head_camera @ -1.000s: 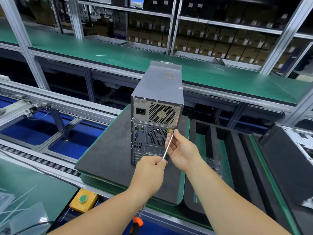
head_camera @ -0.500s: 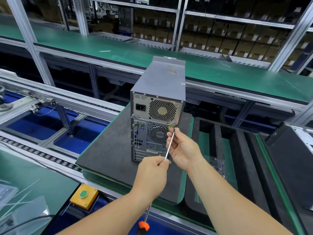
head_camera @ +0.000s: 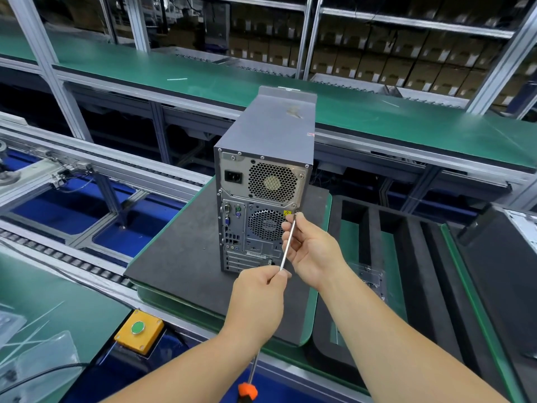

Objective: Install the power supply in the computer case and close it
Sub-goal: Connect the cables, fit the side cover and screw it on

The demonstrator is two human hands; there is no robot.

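Observation:
A grey computer case (head_camera: 276, 132) stands upright on a dark pad (head_camera: 180, 257), its rear panel facing me. The power supply (head_camera: 261, 180), with its socket and mesh fan grille, fills the top of that panel. A long screwdriver (head_camera: 287, 242) with an orange and black handle points at the rear panel's right edge, just below the power supply's lower right corner. My left hand (head_camera: 258, 301) grips the shaft midway. My right hand (head_camera: 311, 248) pinches the shaft near the tip. The tip itself is hidden by my fingers.
A yellow box with a green button (head_camera: 139, 330) sits at the near left. Black foam trays (head_camera: 406, 257) lie to the right, another open case (head_camera: 520, 228) at the far right. Roller rails (head_camera: 58, 257) run on the left; a green conveyor shelf (head_camera: 406, 112) passes behind.
Both hands and the screwdriver stay at the same spot on the rear panel. Only my viewpoint has shifted slightly.

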